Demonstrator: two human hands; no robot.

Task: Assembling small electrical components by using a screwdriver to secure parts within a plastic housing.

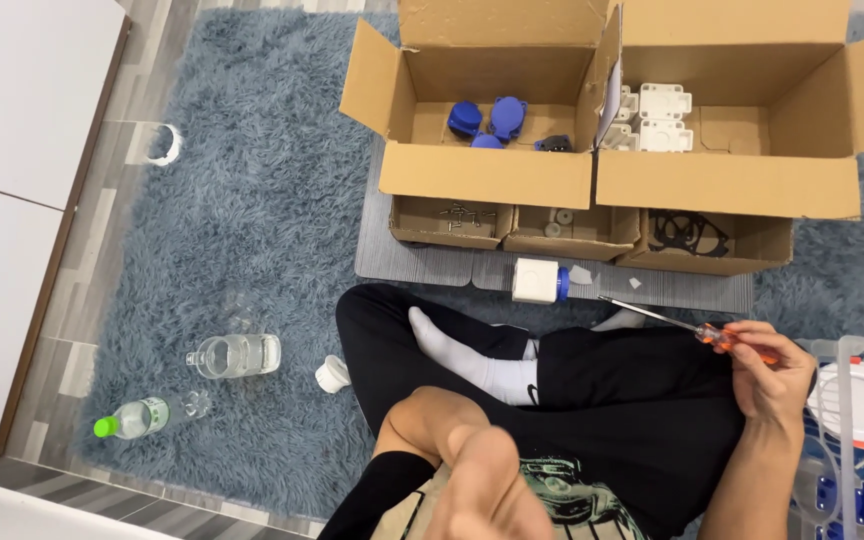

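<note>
right hand [770,375] grips orange-handled screwdriver [687,328]; left hand [482,485] blurred, grip unclear; shaggy grey rug [252,250], cardboard boxes [492,175].

the right hand [774,378] holds a screwdriver [687,327] with a thin, shiny metal shaft and a glossy orange plastic handle. the two big boxes [487,175] are matt brown cardboard, plain and slightly rough. the rug [252,230] is shaggy grey-blue pile, deep and soft. blue caps [492,118] and white housings [652,115] look like smooth moulded plastic. the bottle [142,417] is clear, glossy plastic with a green cap. the trousers [632,400] are matt black cloth, the sock [467,362] ribbed white knit.
</note>
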